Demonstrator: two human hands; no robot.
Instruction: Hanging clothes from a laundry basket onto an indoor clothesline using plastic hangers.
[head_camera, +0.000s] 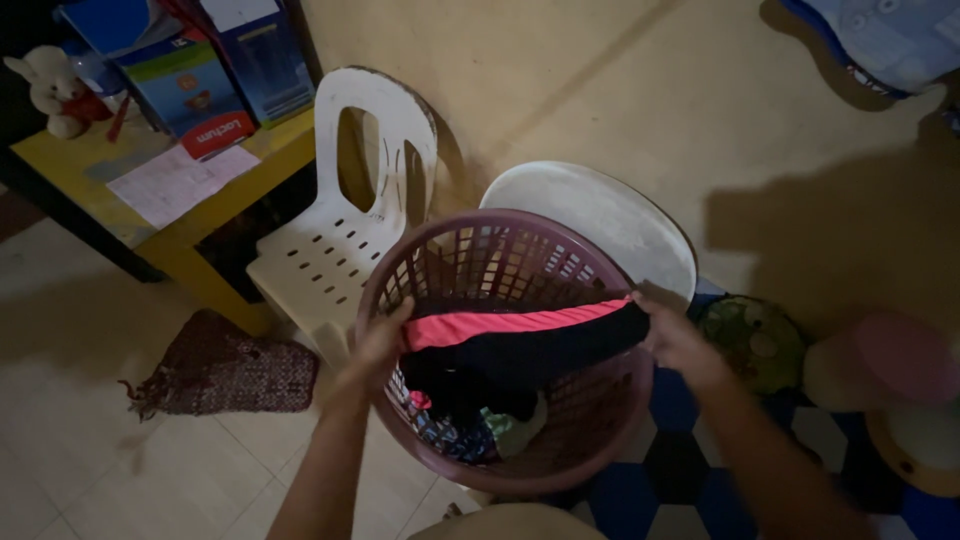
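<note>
Both hands, left hand (380, 340) and right hand (680, 345), fingers clamped on a black-and-pink garment (520, 345), hold it stretched above a laundry basket (400, 265) with clothes (470, 435) left inside.

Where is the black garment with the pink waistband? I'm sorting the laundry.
In the head view, centre frame, the black garment is stretched between the left hand and right hand above the purple laundry basket, right of the white plastic chair.
</note>
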